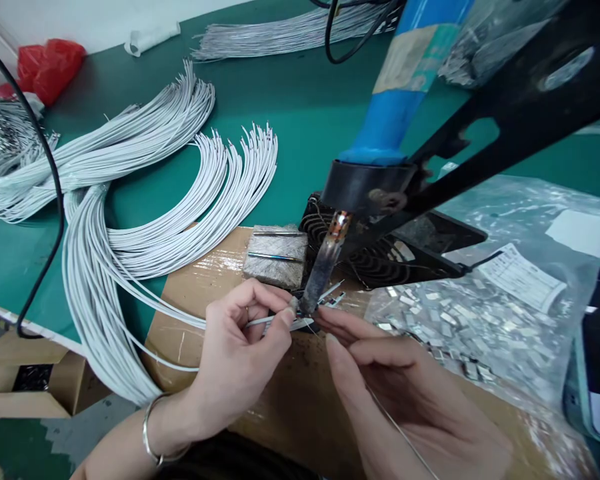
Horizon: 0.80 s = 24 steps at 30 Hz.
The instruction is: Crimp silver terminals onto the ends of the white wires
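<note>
Head view: a white cable (pixel 260 321) is pinched in the left hand (pixel 245 360), just beside the tip (pixel 311 297) of the soldering iron (pixel 380 127); solder wire (pixel 404 437) is held in the right hand (pixel 395 380). Burns could be caused by a slip. Room is offered by the green mat (pixel 300 147) beyond both hands; rightward, it is limited by a plastic bag (pixel 520 200).

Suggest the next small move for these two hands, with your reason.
Probably ease the thin wire in the right hand toward the tip of the soldering iron, since the left hand pinches a white cable beside that tip and the right hand is close by.
</note>
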### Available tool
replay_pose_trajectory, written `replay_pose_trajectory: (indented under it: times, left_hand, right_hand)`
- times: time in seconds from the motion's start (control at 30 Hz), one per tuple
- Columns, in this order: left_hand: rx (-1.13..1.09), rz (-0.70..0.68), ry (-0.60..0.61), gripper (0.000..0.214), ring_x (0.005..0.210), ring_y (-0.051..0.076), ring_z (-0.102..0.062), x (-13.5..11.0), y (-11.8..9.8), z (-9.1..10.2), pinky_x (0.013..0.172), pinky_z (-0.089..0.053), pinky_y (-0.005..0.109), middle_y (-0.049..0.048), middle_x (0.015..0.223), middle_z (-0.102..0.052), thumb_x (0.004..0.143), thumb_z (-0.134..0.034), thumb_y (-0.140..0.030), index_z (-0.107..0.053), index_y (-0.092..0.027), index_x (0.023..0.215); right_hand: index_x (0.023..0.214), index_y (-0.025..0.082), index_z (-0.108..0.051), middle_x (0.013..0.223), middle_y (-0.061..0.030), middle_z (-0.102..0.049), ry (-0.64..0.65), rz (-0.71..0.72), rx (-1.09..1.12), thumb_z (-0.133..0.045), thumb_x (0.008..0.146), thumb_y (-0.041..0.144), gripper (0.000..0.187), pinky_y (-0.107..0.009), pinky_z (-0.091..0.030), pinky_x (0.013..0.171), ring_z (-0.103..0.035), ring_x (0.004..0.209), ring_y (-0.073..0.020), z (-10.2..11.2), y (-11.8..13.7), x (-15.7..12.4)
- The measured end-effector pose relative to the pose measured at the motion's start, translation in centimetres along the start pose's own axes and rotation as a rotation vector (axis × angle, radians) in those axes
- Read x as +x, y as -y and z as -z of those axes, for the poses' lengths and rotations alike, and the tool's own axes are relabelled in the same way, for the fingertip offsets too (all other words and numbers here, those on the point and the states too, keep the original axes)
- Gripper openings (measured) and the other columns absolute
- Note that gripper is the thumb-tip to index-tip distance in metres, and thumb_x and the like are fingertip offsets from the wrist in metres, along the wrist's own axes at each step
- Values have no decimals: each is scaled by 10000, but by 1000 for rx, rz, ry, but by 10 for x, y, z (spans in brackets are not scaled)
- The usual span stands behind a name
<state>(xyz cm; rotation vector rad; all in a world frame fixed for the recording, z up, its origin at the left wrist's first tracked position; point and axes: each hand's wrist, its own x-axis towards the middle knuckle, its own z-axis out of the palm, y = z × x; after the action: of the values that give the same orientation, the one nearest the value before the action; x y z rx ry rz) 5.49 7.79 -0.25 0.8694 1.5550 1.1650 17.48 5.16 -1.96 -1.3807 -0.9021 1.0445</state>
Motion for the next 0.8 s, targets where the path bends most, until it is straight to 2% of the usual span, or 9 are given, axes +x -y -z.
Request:
replay_pose_trajectory:
  times: [0.13,0.33,0.43,0.6,0.8]
  left_hand:
    - [-9,2,-5,108,538,58,-449,0,-1,0,482,-328,180,68,854,-738,761,-741,-147,-652,-140,698]
    - [-35,-5,-5,105,581,67,-546,-1,-2,0,528,-413,156,70,839,-741,749,-753,-126,-666,-129,689]
    - [-25,-9,-14,110,579,71,-548,0,-1,1,527,-422,156,72,830,-752,747,-759,-132,-669,-132,684]
    - [-1,-8,0,117,594,81,-557,0,1,2,532,-429,164,78,827,-762,755,-758,-135,-669,-133,679]
    - [-24,-1,12,111,586,68,-571,0,-1,1,530,-437,141,68,821,-756,755,-751,-119,-665,-129,686]
  right_hand:
    - [726,227,-704,1038,-54,-842,-24,-30,-18,-828,858,258,183,-240,-662,868,-823,870,-184,0,2,0]
    - [735,230,-710,1038,-31,-841,-15,-27,-6,-837,850,248,172,-192,-637,885,-820,874,-155,0,3,0]
    - [734,218,-697,1047,-52,-844,40,11,-8,-813,871,234,181,-192,-635,884,-824,891,-162,3,-2,2]
    - [738,226,-689,1050,-25,-848,105,66,-36,-799,882,207,182,-128,-611,882,-824,927,-132,8,-10,6]
    - [737,219,-702,1022,-50,-850,91,48,-1,-826,862,223,176,-177,-637,878,-830,905,-163,8,-10,6]
